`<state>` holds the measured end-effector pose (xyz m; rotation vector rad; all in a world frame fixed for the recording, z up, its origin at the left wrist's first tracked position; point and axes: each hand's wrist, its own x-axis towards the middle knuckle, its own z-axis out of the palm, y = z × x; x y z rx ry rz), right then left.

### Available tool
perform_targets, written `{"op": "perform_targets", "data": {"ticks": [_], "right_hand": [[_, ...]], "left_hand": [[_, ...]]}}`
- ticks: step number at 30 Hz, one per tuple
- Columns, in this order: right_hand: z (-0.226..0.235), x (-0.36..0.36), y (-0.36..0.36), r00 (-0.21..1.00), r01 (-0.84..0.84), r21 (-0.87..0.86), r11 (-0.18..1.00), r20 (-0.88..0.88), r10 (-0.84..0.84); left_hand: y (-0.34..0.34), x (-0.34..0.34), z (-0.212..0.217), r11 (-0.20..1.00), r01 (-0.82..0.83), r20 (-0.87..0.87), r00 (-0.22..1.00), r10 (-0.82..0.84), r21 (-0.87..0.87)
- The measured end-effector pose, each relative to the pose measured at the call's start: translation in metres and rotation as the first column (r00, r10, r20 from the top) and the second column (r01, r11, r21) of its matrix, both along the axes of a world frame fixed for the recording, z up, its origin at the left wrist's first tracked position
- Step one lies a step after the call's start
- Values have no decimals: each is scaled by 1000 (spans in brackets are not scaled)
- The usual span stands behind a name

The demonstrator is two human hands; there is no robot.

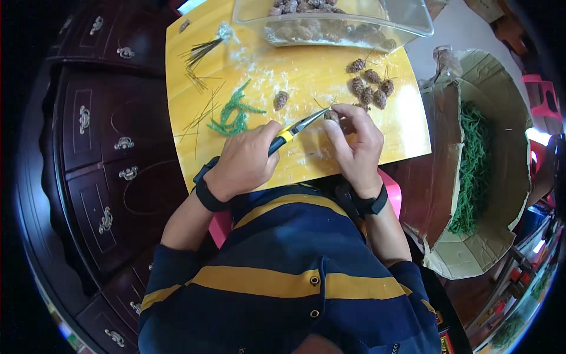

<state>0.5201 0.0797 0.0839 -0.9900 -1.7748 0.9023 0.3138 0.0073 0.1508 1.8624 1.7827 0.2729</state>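
Note:
My left hand (246, 158) is closed round the handles of yellow-and-black needle-nose pliers (287, 134). Their tips reach a thin dark wire beside a small brown pine cone (332, 116). Between thumb and fingers, my right hand (357, 144) pinches that cone. Another pine cone (281, 100) lies alone on the yellow table, ahead of the pliers. Several pine cones (367, 94), some with thin wires sticking out, are grouped at the right. A green artificial sprig (237, 113) lies ahead of my left hand, with loose wires (200, 118) to its left.
A clear plastic bin (330, 32) holding pine cones stands at the table's far edge. A bundle of dark wires (203, 50) lies far left. An open cardboard box (451, 194) with green artificial foliage (473, 171) stands at the right. Dark drawers (88, 118) line the left side.

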Motion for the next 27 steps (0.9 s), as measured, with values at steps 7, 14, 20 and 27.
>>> {"op": "perform_targets", "data": {"ticks": [7,14,20,27], "right_hand": [[2,14,14,839,-390,-699,600,-538,-81],[0,11,15,840,-315,-630,710,-534,-101],[0,10,14,932,-101,-458,883,-353,-77],[6,5,12,930,-66,-376,924,-359,-80]], "left_hand": [[24,-2,-3,998,70,16,997,-70,1],[33,-1,-4,995,89,77,993,-85,-46],[39,-2,-2,991,120,96,989,-114,-61],[39,-1,4,988,132,100,987,-124,-83]]}}
